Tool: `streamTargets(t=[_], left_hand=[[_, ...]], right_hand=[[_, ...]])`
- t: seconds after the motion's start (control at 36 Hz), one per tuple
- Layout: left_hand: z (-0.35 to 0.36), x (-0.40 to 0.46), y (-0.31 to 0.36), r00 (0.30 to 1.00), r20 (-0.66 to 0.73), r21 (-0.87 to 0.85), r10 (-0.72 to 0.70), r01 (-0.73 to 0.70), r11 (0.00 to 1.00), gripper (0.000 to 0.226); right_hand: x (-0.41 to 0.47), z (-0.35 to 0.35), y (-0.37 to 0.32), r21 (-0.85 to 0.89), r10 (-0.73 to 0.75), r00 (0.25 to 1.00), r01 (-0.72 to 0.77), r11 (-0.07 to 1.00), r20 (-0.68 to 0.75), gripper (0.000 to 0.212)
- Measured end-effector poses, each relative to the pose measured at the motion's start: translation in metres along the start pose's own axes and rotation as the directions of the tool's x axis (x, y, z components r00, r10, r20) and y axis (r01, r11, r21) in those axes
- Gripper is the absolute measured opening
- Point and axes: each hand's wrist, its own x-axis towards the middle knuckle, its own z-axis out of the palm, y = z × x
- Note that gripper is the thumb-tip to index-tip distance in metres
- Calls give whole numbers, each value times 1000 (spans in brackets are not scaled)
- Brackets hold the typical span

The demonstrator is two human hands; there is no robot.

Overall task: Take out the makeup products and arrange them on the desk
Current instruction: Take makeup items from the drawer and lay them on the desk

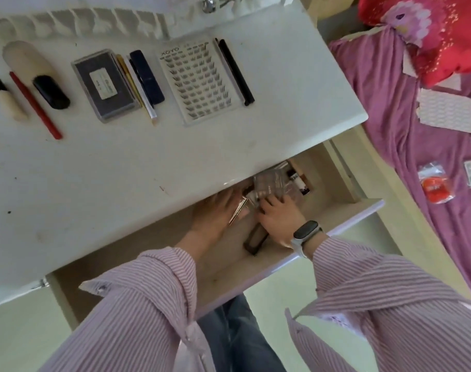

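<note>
Nearest you, your striped sleeves [137, 312] reach down into the open drawer [229, 269]; above it spreads the white surface [94, 178], which already carries a row laid side by side, probably so each stays easy to see: the lash tray [199, 81], the grey palette [104, 84], the navy case [147, 76], the red pencil [35, 106], the black pencil [235, 72]; beside the surface lies the bed [390, 124] with loose packets; in the drawer, clear packets [273, 185] sit bunched at the back under the surface's edge, so you must reach in deep; your left hand [218, 210] pinches a slim gold tube [237, 212]; your right hand [280, 218] rests curled over a dark case [256, 238], though whether it is clenched on it I cannot tell.
</note>
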Motion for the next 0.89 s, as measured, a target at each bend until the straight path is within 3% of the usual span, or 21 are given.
streamTargets(t=[0.03,0.11,0.14,0.22,0.36,0.58,0.72,0.89], left_hand=[[4,1,0,1000,10,20,-6,5,1000,38],[15,-5,1,994,111,-36,-24,28,999,87],[15,-9,3,993,106,-67,-45,53,996,93],[16,-21,10,989,35,-177,-144,148,973,88],[13,-27,16,977,32,-250,-213,214,944,85],[15,-13,24,989,7,-120,-146,146,982,84],[11,0,40,985,115,10,-131,131,991,80],[17,4,44,976,22,25,-218,218,976,83]], right_hand=[[0,2,-1,14,4,1000,-4,1000,-17,35],[0,14,-2,70,2,993,-11,997,120,38],[0,15,-1,80,7,989,-19,997,148,38],[-1,12,2,80,-9,982,-7,997,187,36],[-9,5,18,165,26,976,-63,984,216,43],[-20,-6,39,277,160,971,-206,938,180,39],[-22,-7,41,308,212,965,-251,918,155,38],[-25,-7,42,336,251,957,-285,898,143,37]])
